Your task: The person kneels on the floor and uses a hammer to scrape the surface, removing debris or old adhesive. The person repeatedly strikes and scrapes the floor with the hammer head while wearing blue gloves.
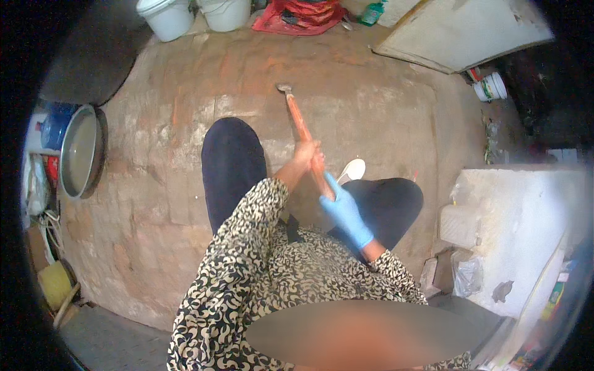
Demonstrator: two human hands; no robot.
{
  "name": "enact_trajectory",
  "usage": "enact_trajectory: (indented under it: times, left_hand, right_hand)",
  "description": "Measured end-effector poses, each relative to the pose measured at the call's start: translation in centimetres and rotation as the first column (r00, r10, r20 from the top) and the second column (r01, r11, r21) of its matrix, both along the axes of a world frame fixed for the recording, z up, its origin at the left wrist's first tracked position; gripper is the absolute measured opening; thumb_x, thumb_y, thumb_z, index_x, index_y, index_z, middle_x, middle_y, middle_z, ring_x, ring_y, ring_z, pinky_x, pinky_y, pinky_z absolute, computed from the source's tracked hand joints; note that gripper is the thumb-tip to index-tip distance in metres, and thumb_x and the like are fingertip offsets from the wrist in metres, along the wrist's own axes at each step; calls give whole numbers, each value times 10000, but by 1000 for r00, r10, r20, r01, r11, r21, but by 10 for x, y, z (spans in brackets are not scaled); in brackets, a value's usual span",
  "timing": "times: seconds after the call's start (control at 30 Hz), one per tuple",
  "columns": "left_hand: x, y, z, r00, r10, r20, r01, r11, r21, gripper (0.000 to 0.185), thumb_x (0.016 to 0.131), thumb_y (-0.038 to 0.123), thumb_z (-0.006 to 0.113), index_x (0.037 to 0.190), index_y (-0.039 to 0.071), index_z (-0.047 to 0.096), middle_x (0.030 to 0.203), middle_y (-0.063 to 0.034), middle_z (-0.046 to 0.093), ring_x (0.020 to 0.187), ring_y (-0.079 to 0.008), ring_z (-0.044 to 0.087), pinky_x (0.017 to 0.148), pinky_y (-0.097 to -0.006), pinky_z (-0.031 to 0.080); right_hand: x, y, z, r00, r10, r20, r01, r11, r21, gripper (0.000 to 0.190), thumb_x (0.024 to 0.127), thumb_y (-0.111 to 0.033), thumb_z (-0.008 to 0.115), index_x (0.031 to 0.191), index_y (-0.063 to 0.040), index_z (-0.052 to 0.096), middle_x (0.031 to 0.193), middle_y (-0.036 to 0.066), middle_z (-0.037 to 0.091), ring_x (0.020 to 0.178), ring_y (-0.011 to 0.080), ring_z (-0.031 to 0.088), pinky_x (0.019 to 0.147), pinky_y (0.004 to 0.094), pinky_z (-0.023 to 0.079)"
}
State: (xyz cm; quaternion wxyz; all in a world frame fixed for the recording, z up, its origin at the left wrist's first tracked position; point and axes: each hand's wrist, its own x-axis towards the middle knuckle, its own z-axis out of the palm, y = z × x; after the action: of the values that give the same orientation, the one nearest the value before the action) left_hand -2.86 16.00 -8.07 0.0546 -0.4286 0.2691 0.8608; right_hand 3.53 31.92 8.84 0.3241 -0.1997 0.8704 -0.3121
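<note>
A tool with an orange-red wooden handle (299, 118) slants away from me over the brown floor (153, 232). Its small, pale metal head (284, 87) is at the far end, at or just above the floor; its exact kind is unclear. My bare left hand (307, 154) is wrapped around the middle of the handle. Behind it, my right hand (345, 211), in a blue glove, holds the handle near its lower end. My dark-trousered knees (234, 162) are bent on both sides of the tool, and a pale shoe (353, 169) shows beside the right one.
Two white buckets (167, 21) and a red plastic sheet or bag (297, 18) line the far edge. At left stands a wide metal basin (79, 150) holding cloudy liquid. A whitish block-like structure (524, 241) rises at right, with a white tub (490, 87) farther off.
</note>
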Motion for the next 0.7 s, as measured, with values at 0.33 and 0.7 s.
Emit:
enact_trajectory:
  times: [0.33,0.7]
  left_hand:
    - [3,-3,68,998,54,-35,-47,986,162,154,834,145,626,847,74,491,705,-79,529,599,-235,546,551,-447,493]
    - [38,45,64,987,126,-103,-106,977,184,122,887,160,588,879,67,509,710,-51,505,627,-219,546,543,-394,503]
  right_hand:
    - [-20,-10,89,993,58,104,-49,995,-83,643,824,-205,553,1415,-34,367,1171,273,587,1083,356,599,915,384,447]
    - [12,12,45,900,-247,360,322,932,-165,592,862,-133,558,1423,-64,380,690,-11,533,516,61,468,440,222,389]
